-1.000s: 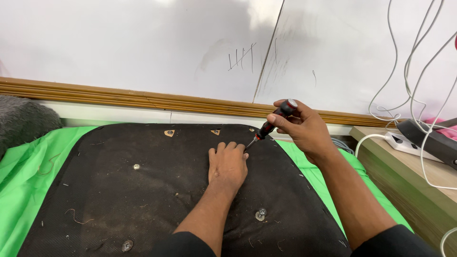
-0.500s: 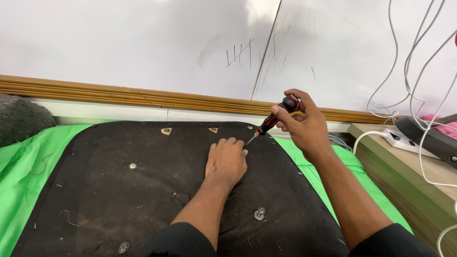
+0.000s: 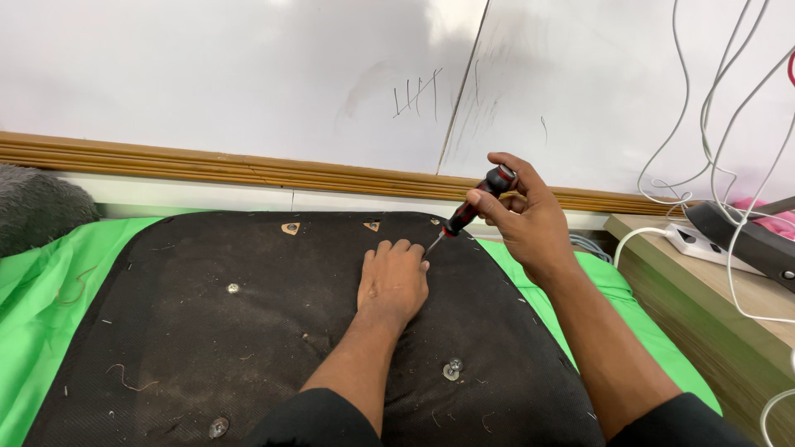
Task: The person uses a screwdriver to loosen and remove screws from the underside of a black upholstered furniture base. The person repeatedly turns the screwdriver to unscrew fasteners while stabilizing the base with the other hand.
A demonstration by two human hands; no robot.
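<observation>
— White wall panels (image 3: 207,74) run across the back, with a wooden moulding (image 3: 215,170) along their foot. What lies below that?

— A black fabric-covered panel (image 3: 207,331), dusty and flecked with bits of thread, spread over a bright green sheet (image 3: 50,298). Several metal bolts (image 3: 452,369) stick out of the black cover, and two small tan triangular tabs (image 3: 290,228) sit near its far edge.

— Where are the hands?

— The left hand (image 3: 392,281) lies flat, palm down, on the black panel towards its far right part, fingers together and holding nothing. The right hand (image 3: 522,219) is raised just beyond it, its grip closed around the red-and-black handle of a screwdriver (image 3: 468,213).

— How does the tool stand?

— Tilted, handle up and to the right, thin metal tip pointing down and left. The tip comes down just beside the left hand's fingertips (image 3: 406,247), at the cover; whether it touches a fastener I cannot tell.

— Anything off to the side?

— On the right, a wooden shelf (image 3: 704,298) carries a white power strip (image 3: 704,246), with white cables (image 3: 712,108) hanging above it. A grey fuzzy thing (image 3: 37,207) shows at the left edge.
</observation>
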